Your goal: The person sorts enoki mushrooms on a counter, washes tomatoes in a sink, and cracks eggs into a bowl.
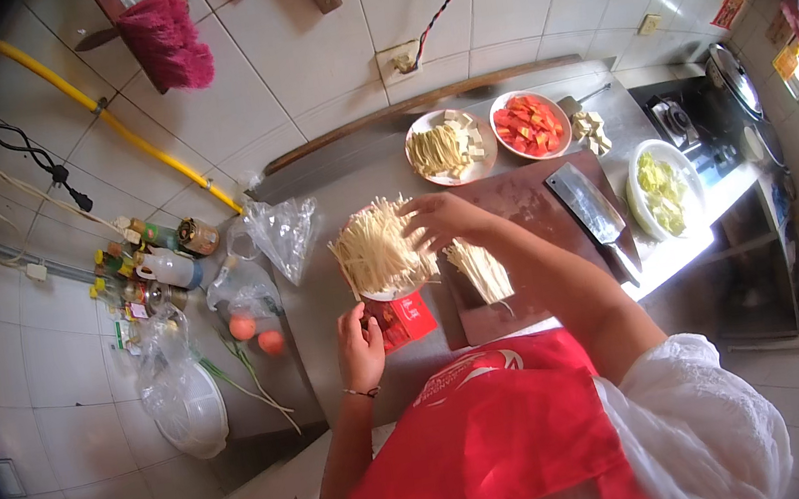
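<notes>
A plate heaped with enoki mushrooms [380, 248] stands on the steel counter in front of me. My right hand [445, 219] reaches over the right side of the heap with its fingers spread; whether they touch strands I cannot tell. My left hand [361, 341] is at the near edge of the plate, beside a red packet [409, 320], fingers partly curled; its grip is unclear. More enoki [479, 269] lies on the brown cutting board [514, 196], partly under my right forearm. A cleaver [585, 206] rests on the board's right side.
Behind the board stand a plate of tofu pieces and strips [450, 146] and a bowl of red chunks [531, 126]. A bowl of cut lettuce [663, 190] is at the right, near the gas stove [678, 122]. Plastic bags [284, 234], tomatoes [243, 327] and bottles [171, 268] lie left.
</notes>
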Tool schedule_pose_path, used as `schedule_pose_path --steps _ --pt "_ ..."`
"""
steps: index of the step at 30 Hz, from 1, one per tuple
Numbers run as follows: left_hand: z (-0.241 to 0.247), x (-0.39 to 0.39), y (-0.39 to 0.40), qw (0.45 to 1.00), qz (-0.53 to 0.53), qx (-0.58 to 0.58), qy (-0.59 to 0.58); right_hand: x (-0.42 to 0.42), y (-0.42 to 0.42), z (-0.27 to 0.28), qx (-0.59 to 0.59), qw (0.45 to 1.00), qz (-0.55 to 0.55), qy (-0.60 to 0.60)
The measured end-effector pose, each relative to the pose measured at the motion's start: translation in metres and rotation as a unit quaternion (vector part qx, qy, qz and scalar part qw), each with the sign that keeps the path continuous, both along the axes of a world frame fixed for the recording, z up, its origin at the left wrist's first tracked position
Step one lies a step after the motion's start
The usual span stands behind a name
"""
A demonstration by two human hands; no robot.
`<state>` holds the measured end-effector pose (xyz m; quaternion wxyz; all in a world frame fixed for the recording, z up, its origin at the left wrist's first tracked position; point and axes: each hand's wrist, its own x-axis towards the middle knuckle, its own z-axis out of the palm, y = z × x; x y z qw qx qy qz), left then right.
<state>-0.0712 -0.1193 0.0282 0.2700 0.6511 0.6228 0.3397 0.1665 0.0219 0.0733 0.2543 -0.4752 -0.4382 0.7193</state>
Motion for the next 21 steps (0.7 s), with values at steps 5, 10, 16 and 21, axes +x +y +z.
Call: schedule_pose_path --steps 5,10,16,21 --pt "-0.014 0.008 0.003 0.997 -0.046 0.061 0.027 0.068 -0.027 -0.069 0.322 0.836 0.015 -0.445" --pt "-0.016 0.03 0.008 0.994 -0.094 0.04 0.025 0.062 -0.105 -0.09 0.117 0.842 0.041 -0.524" --pt "-0.01 0.067 0.021 0.978 -0.193 0.064 0.037 0.047 -0.115 -0.11 0.173 0.822 -0.023 -0.541" --pt "-0.015 0.087 0.018 0.975 -0.22 -0.025 -0.03 0.092 -0.108 -0.09 -0.155 0.964 -0.145 0.157"
